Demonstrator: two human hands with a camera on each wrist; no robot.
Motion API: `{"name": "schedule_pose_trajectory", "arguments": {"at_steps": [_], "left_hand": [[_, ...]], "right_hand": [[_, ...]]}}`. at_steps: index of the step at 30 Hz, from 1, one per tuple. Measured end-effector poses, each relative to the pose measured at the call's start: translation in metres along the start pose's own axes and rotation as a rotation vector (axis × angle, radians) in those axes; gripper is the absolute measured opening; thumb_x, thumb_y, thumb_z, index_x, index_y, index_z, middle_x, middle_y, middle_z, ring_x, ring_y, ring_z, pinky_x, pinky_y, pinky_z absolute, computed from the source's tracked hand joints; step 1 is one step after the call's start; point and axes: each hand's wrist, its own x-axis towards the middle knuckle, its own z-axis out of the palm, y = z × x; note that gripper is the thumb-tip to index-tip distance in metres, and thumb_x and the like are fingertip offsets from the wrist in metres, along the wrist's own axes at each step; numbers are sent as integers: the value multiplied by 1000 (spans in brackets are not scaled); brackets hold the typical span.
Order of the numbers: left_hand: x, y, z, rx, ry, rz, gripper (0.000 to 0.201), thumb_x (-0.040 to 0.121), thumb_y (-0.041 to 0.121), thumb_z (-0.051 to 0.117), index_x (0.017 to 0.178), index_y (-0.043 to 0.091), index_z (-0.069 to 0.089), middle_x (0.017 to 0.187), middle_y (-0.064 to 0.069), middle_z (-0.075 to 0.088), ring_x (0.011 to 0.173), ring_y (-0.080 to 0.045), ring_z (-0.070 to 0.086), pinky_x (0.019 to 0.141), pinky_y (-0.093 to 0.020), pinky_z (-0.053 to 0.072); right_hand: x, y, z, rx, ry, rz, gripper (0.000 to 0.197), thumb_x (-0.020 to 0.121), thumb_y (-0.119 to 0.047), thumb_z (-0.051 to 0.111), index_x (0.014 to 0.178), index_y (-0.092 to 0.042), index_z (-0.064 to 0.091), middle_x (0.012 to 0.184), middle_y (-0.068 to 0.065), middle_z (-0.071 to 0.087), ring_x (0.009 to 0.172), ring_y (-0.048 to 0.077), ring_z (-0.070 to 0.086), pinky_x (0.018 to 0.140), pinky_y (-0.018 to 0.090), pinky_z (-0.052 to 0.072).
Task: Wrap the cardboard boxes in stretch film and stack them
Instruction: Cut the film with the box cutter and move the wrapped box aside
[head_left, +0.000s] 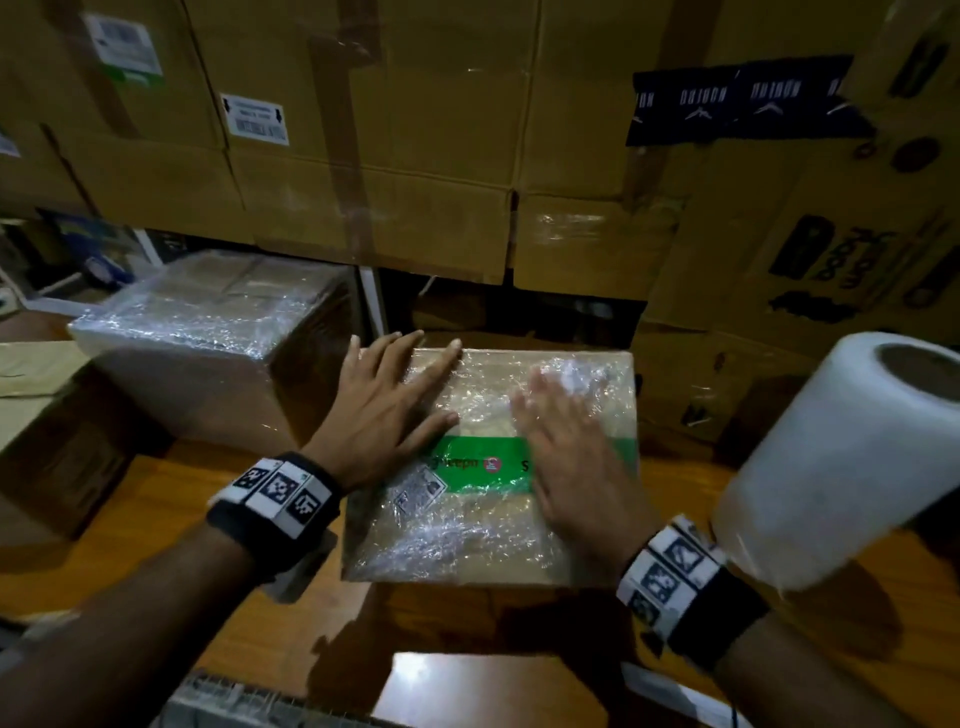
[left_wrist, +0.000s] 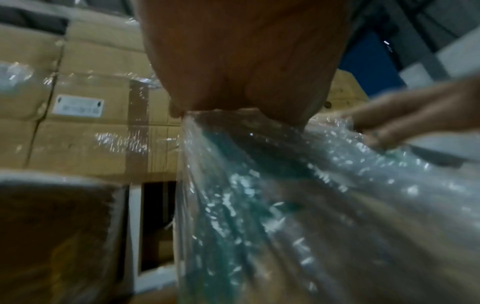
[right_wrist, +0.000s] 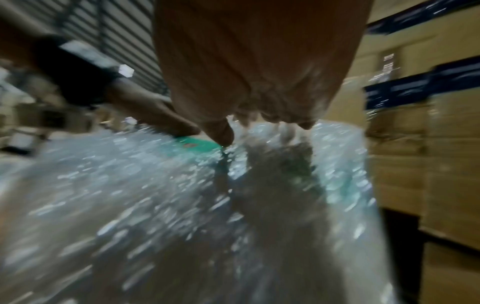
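Observation:
A small cardboard box (head_left: 467, 530) with a green band sits on the wooden table, covered in clear stretch film (left_wrist: 298, 205). My left hand (head_left: 389, 405) lies flat on the box's top left, fingers straight and spread toward the far edge. My right hand (head_left: 566, 441) presses flat on the top right part, over the crinkled film (right_wrist: 161, 195); it is blurred in the right wrist view. A white roll of stretch film (head_left: 841, 457) stands at the right, close to my right wrist. A second film-wrapped box (head_left: 208, 332) stands to the left.
A wall of large cardboard cartons (head_left: 363, 130) rises just behind the boxes. More cartons with black print (head_left: 831, 260) stand at the right. A brown carton (head_left: 52, 441) sits at the left edge. The wooden tabletop (head_left: 208, 571) shows in front of the box.

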Motion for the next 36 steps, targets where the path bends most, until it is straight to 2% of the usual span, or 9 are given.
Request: {"name": "schedule_pose_trajectory", "arguments": {"at_steps": [6,11,16,18,22,28,31,33,36], "left_hand": [[-2,3,4,39,69,-19,73,100,70,25,165,39,11,151,-17,38,148,-38,28,125,-63,-4],[-3,6,5,39,71,-12,73,101,70,23,165,37,14,162,-14,31,150,-41,27,126,-61,-1],[-10,6,8,72,81,-8,62,104,65,23,162,44,22,166,-13,26,147,-42,28,125,-60,7],[-11,9,6,71,89,-15,60,104,65,24,161,45,26,162,-14,31,145,-41,30,124,-61,12],[-13,14,3,74,96,-18,58,104,65,23,159,47,31,156,-16,36,141,-42,34,122,-63,15],[-14,18,6,85,121,-51,57,104,62,27,159,49,29,154,-15,36,141,-41,32,123,-62,11],[-15,21,6,95,128,-62,56,104,62,28,158,49,30,154,-16,37,140,-41,33,123,-62,11],[-16,22,6,100,136,-59,56,104,62,28,159,49,30,156,-17,36,142,-42,32,123,-63,9],[-18,26,10,128,152,-62,57,105,61,27,160,47,28,160,-18,33,147,-43,28,124,-64,6]], "right_hand": [[-25,1,-15,195,113,-97,49,94,-28,51,141,-15,57,141,8,62,124,21,62,103,44,56],[4,-13,-6,87,-102,17,73,106,-28,39,164,-17,-4,171,3,-17,157,15,-20,130,37,-2],[-30,-6,-17,310,-6,5,54,102,-31,50,155,-19,42,165,1,35,146,4,29,121,37,37],[-21,8,-14,230,129,161,64,103,-36,51,161,-18,30,171,7,20,156,12,16,128,41,24],[-24,-16,13,128,-84,218,77,109,-44,32,164,-16,-14,167,5,-33,154,17,-30,129,45,-7],[-53,-12,-1,265,57,58,63,103,-36,47,161,-16,32,172,3,19,158,14,16,127,41,27],[-31,-21,8,199,43,217,73,106,-39,40,166,-15,7,173,7,-9,159,18,-12,131,43,2],[-38,-33,25,190,-51,105,70,106,-31,39,166,-13,6,173,8,-9,159,19,-13,130,47,7],[-51,-28,4,369,2,-4,52,101,-24,53,152,-18,48,162,2,41,149,12,36,118,39,42]]}}
